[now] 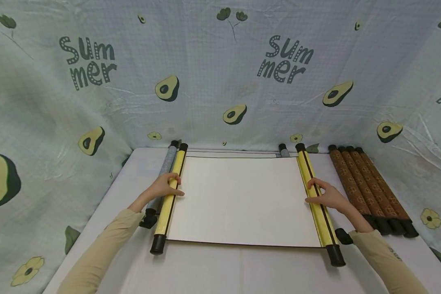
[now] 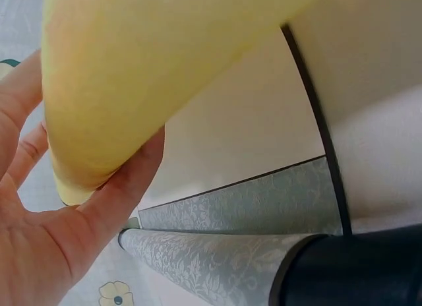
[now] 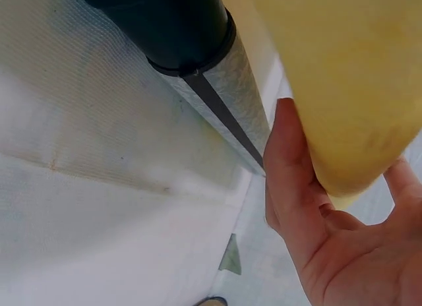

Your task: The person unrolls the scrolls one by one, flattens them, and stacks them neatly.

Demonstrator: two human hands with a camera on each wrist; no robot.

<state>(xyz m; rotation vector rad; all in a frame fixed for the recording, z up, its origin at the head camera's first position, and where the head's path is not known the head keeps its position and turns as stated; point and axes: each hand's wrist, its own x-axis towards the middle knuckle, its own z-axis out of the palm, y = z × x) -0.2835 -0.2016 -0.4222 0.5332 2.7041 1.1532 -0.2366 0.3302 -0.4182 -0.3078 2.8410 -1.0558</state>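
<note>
- While the cream sheet [image 1: 242,200] lies stretched flat between both grips, the left hand [image 1: 165,187] curls its fingers over the left yellow roller [image 1: 170,196], thumb underneath in the wrist view, seemingly to keep that end from rolling shut.
- Opposite, the right hand [image 1: 328,197] wraps the right yellow roller [image 1: 316,200] the same way, holding the sheet taut.
- Just outside the left grip, touching the roller, lies a grey patterned scroll [image 1: 165,167]; its other rod [image 3: 217,101] lies beneath the right roller.
- Beyond the right grip, four brown scrolls [image 1: 367,188] lie side by side, parked clear of the spread sheet.
- Farthest off, avocado-print cloth [image 1: 220,81] walls the white table [image 1: 206,269].
</note>
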